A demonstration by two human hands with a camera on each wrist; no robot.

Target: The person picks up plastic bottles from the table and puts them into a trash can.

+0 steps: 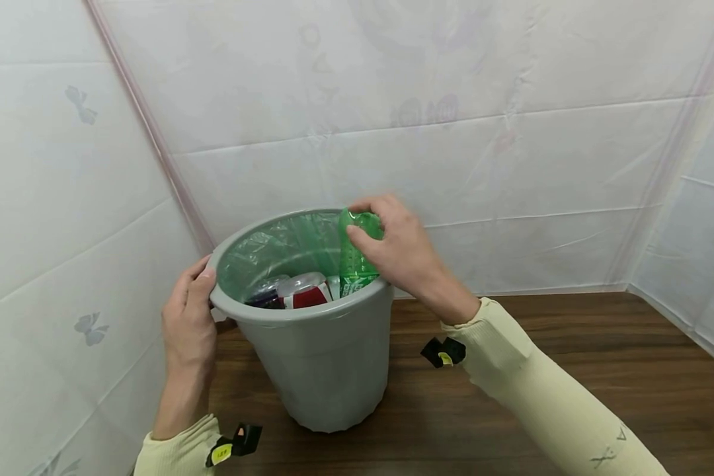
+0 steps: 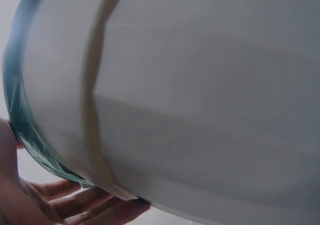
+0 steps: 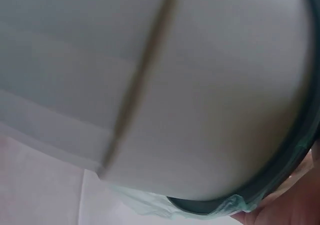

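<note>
A grey trash bin [image 1: 327, 360] stands on the wooden table, lined with a thin green plastic bag [image 1: 274, 244]. My left hand [image 1: 187, 324] grips the bin's left rim, thumb on top and fingers on the outside; the left wrist view shows those fingers [image 2: 82, 205] against the wall. At the right side of the opening, my right hand [image 1: 407, 251] holds a green plastic bottle [image 1: 357, 261] by its upper end. The bottle's lower part is inside the bin. In the right wrist view the bin's wall fills most of the picture, and the bottle is hidden.
Inside the bin lie a clear bottle with a red label [image 1: 309, 295] and a dark-labelled clear bottle [image 1: 266, 293]. Brown wooden tabletop [image 1: 547, 390] extends to the right. White sheeting [image 1: 428, 165] walls the space at the back and sides.
</note>
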